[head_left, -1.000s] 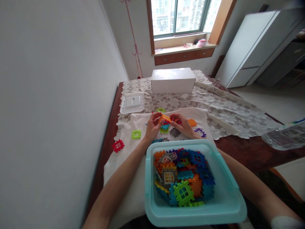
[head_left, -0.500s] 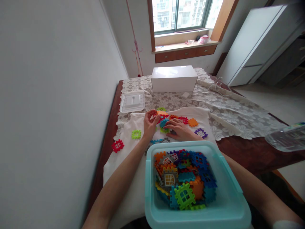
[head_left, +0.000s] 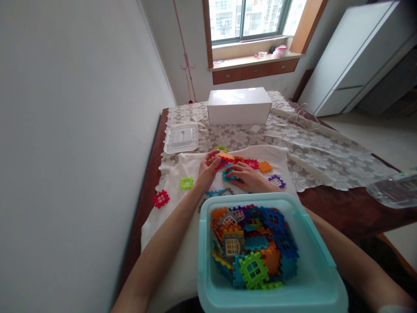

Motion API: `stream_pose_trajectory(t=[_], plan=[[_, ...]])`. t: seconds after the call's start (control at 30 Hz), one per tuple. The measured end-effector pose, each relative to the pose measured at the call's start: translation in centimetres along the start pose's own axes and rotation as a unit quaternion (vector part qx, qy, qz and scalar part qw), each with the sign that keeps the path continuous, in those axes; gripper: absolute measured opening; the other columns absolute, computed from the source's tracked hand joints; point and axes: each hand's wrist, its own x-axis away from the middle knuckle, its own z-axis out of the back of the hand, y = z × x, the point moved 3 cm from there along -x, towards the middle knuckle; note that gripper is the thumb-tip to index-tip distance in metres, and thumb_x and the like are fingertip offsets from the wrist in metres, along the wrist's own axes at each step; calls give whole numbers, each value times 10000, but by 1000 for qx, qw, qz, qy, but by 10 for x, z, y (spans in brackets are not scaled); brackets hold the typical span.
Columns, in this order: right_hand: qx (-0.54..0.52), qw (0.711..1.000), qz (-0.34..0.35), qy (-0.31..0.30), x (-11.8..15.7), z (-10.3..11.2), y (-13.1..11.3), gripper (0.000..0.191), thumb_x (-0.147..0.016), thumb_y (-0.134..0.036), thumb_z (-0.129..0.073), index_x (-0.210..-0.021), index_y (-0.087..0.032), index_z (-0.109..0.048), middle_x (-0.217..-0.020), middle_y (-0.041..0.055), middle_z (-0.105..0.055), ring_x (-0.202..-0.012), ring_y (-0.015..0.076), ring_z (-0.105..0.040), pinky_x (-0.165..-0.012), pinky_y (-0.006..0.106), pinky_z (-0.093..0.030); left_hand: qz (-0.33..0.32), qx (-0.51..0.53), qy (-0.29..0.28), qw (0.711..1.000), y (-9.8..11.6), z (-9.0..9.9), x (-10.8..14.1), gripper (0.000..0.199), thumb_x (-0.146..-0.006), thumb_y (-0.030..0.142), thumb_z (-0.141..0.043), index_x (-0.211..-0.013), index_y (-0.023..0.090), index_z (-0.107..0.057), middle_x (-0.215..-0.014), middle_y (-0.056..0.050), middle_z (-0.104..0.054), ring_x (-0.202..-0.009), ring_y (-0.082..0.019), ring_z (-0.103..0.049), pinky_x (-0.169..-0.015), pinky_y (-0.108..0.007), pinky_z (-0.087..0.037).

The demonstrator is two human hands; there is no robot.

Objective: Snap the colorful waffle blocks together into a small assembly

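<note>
Holding a small clump of clicked-together plastic tiles (head_left: pixel 228 165) on the white cloth (head_left: pixel 182 174), left hand (head_left: pixel 207 173) fingers pinched on its orange/red end, right hand (head_left: pixel 245 176) fingers curled on the teal tile (head_left: pixel 227 175) just under the tips; prob. light, stiff, bumpy-edged, so best grabbed by the edges w/ fingertips.

A plain white wall (head_left: pixel 71 130) fills the nine o'clock side, and at twelve o'clock a bright window (head_left: pixel 250 19) with a wood-trimmed sill (head_left: pixel 256 61) lets in daylight. At two o'clock a white cabinet (head_left: pixel 355 52) stands on a pale floor (head_left: pixel 374 134). The dark wooden table (head_left: pixel 342 208) wears a lace cloth (head_left: pixel 312 152).
</note>
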Motion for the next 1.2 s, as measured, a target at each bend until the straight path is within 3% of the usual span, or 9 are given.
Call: stream_pose_trajectory(t=[0.17,0.23,0.33,0.47,0.53,0.67,0.93,1.2], plan=[[-21,983,-65,168,2,1,12,255,-1136,-302,-556,-1092,-219,-793,-1080,109,-840,-998,268,-760,-929,417,-621,-3,-5,20,1000,0,1,0,630,-804,513,-977,-1279,201,-706,-1177,-79,-824,-1026,-201,-800,-975,-339,-627],[-46,974,-112,193,3,0,14,280,-1147,-318,-513,-1111,-209,-769,-1036,100,-837,-902,244,-758,-846,373,-609,-3,-6,22,1000,-1,2,0,621,-822,504,-956,-1306,208,-704,-1209,-80,-816,-1036,-202,-793,-960,-334,-626],[-102,973,-137,152,3,-5,10,253,-1122,-347,-544,-1115,-216,-760,-1017,86,-839,-860,232,-756,-812,345,-598,4,-6,14,1000,-3,4,-1,609,-842,504,-924,-1325,207,-700,-1225,-85,-810,-1040,-207,-787,-977,-359,-630],[-163,978,-105,70,1,-12,0,234,-1062,-359,-637,-1214,-233,-764,-1237,122,-828,-1075,288,-770,-973,418,-607,-8,-56,10,998,-8,7,-2,539,-889,493,-870,-1312,198,-713,-1296,-112,-800,-1108,-229,-779,-1043,-392,-614],[-193,971,-123,73,0,-12,1,269,-1031,-361,-680,-1243,-217,-762,-1257,131,-822,-1072,292,-758,-980,424,-597,-18,-83,1,996,-10,7,-3,529,-902,481,-858,-1324,198,-711,-1357,-128,-786,-1173,-250,-768,-1064,-404,-607],[-244,947,-194,80,-3,-10,8,272,-958,-427,-756,-1027,-164,-774,-964,81,-804,-828,230,-667,-791,350,-539,-33,-98,-20,994,-11,5,-2,553,-901,467,-882,-1354,207,-700,-1435,-139,-761,-1256,-259,-745,-1079,-389,-596],[-373,888,-249,103,-6,-10,10,360,-896,-531,-798,-974,-190,-712,-776,-19,-633,-671,153,-521,-635,290,-417,-53,-116,-50,991,-10,3,-1,590,-915,538,-893,-1399,257,-707,-1404,-114,-767,-1113,-214,-766,-977,-341,-608],[-381,888,-242,86,-2,-17,18,344,-905,-525,-805,-938,-186,-757,-831,5,-679,-727,163,-551,-688,300,-427,-75,-152,-39,985,-4,-1,2,511,-943,572,-857,-1337,254,-788,-1373,-95,-779,-1074,-210,-750,-958,-332,-598]])
